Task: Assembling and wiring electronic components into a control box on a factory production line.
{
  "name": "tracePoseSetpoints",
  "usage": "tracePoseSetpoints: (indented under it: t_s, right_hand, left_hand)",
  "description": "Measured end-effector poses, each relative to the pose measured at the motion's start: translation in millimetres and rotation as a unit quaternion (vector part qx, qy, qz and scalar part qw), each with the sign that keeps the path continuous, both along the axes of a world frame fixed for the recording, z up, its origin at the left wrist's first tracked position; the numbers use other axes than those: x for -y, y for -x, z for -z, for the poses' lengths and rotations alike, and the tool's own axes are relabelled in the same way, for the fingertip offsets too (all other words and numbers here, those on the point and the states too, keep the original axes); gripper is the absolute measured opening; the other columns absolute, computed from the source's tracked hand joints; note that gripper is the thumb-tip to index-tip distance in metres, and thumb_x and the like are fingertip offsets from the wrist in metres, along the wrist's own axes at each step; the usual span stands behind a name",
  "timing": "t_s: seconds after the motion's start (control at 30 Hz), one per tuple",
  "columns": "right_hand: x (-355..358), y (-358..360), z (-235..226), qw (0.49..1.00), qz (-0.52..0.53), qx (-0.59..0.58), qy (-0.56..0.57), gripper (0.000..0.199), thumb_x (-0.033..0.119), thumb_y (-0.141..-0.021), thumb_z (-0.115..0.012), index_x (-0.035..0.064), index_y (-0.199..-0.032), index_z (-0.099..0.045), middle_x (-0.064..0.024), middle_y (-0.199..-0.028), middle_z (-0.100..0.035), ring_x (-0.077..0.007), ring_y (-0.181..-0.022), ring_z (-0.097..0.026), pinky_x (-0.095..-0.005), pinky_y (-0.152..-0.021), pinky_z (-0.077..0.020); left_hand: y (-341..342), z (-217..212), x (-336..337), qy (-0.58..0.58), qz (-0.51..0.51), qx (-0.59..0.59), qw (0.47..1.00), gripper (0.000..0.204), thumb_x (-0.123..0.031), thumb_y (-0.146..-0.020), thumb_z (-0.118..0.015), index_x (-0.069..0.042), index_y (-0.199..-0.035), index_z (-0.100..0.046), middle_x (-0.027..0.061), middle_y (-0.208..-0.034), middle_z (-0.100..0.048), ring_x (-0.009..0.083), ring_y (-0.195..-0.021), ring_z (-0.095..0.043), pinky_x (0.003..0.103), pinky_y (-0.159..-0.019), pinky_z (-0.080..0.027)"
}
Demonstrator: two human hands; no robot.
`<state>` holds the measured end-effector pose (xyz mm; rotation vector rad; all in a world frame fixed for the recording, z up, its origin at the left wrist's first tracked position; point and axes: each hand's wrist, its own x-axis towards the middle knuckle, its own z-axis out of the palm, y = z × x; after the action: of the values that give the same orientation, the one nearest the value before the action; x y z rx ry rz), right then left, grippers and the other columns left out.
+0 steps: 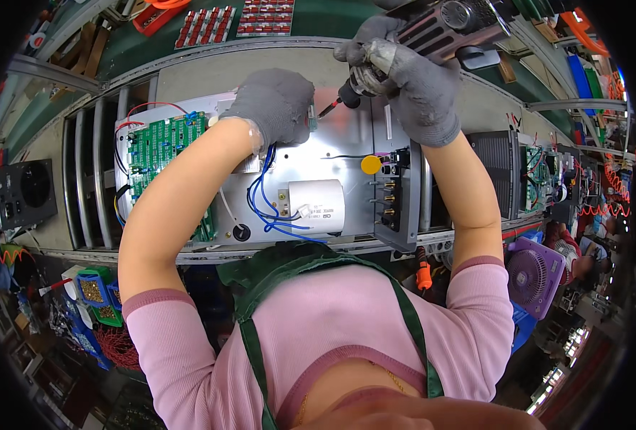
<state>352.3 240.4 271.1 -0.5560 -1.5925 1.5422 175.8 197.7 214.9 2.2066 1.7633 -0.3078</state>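
Roller conveyor (pixel 102 172) below; power driver (pixel 447 32) in right hand (pixel 422 89).

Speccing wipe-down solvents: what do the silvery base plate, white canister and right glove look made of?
Silvery base plate: likely bare sheet metal, smooth and semi-gloss; it shows bright, blurry reflections.
White canister: probably plastic-cased, satin; smooth and evenly white, though painted metal is possible.
Right glove: seemingly fabric, matte grey; it wrinkles softly. Any coating is unclear.

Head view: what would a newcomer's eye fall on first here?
A dark power driver at the top, held in the gray-gloved right grip, probably comes first. Next comes the white cylinder on the shiny metal plate at the centre, then the green circuit board farther left.
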Motion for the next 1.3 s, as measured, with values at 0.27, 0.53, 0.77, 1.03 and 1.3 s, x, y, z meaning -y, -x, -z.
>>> tracePoseSetpoints:
  t_s: [0.27,0.53,0.77,1.03,1.3]
  right_hand:
    - [2.9,4.3,-0.5,0.999,0.009,0.023,0.04,0.017,0.014,-0.082,-0.059,-0.0016,-0.088,-0.063,-0.011,-0.081,-0.064,-0.0171,-0.066,-0.063,-0.0319,-0.06,-0.0578]
    - [-3.5,-12.6,0.2,0.998,-0.037,0.008,0.047,0.019,0.013,-0.082,-0.058,-0.0036,-0.092,-0.062,-0.0091,-0.083,-0.062,-0.0197,-0.073,-0.063,-0.0343,-0.067,-0.0557]
    - [-1.1,-17.4,9.8,0.998,-0.013,-0.044,-0.042,0.015,0.01,-0.083,-0.057,-0.0027,-0.091,-0.061,-0.0098,-0.087,-0.061,-0.0255,-0.086,-0.065,-0.0425,-0.081,-0.0542]
    - [4.6,-20.5,-4.4,1.0,-0.012,-0.028,0.005,0.029,0.007,-0.082,-0.06,-0.0012,-0.109,-0.054,-0.0113,-0.09,-0.063,-0.023,-0.083,-0.066,-0.0334,-0.07,-0.0555]
    - [13.4,3.0,-17.7,0.997,0.015,0.02,0.067,0.05,0.007,-0.079,-0.067,-0.0005,-0.123,-0.045,-0.008,-0.081,-0.063,-0.0164,-0.071,-0.062,-0.0285,-0.065,-0.0523]
  left_hand:
    - [-3.9,1.9,-4.3,-0.011,0.002,0.054,0.998,0.021,-0.016,-0.065,-0.063,-0.003,-0.08,-0.071,0.0186,-0.081,-0.067,0.0343,-0.079,-0.067,0.041,-0.073,-0.053]
    - [-0.5,6.1,-1.8,-0.037,-0.01,0.072,0.997,0.032,-0.029,-0.068,-0.069,-0.007,-0.09,-0.065,0.0143,-0.088,-0.065,0.0323,-0.088,-0.063,0.041,-0.079,-0.05]
    - [-0.6,1.8,-1.8,-0.025,-0.014,0.068,0.997,0.04,-0.031,-0.065,-0.076,-0.005,-0.094,-0.066,0.0152,-0.093,-0.066,0.0324,-0.092,-0.064,0.04,-0.082,-0.051]
    - [-3.8,-4.4,-6.4,0.023,-0.005,0.022,0.999,0.044,-0.037,-0.064,-0.077,-0.007,-0.094,-0.065,0.0151,-0.098,-0.063,0.0307,-0.098,-0.062,0.041,-0.084,-0.05]
    - [2.4,0.4,-4.7,-0.04,0.014,0.048,0.998,0.033,-0.028,-0.066,-0.072,-0.006,-0.09,-0.069,0.0152,-0.092,-0.067,0.0318,-0.09,-0.065,0.04,-0.081,-0.052]
